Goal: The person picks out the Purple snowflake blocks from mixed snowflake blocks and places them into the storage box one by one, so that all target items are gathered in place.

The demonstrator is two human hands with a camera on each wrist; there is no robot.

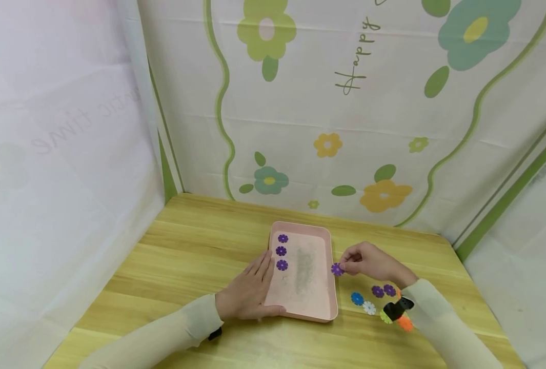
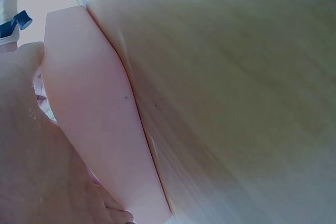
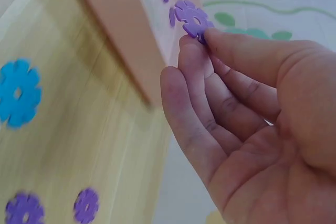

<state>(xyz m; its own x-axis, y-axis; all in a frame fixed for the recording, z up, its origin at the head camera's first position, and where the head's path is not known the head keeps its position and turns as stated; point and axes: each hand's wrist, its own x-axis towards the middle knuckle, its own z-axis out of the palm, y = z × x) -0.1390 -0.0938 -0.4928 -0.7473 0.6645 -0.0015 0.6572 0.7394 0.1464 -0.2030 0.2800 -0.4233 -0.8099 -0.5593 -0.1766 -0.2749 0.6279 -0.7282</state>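
Note:
Between thumb and fingertip, my right hand (image 1: 369,262) pinches a purple notched plastic disc (image 3: 192,18) at the right rim of a pink tray (image 1: 316,312). Inside that tray, along its left side, three purple discs (image 1: 281,251) lie in a column. My left hand (image 1: 247,292) rests on the tray's left edge, fingers straight and thumb along the near rim. The left wrist view shows this hand (image 2: 31,129) against the pink outer wall (image 2: 100,98) of the tray.
Right of the tray, under my right forearm, lie loose discs: blue (image 1: 357,299), white (image 1: 369,307), two purple (image 1: 377,291), yellow-green (image 1: 385,316) and orange (image 1: 405,323). Flower-printed cloth (image 1: 300,113) walls in the wooden table (image 1: 185,246) at the back and sides.

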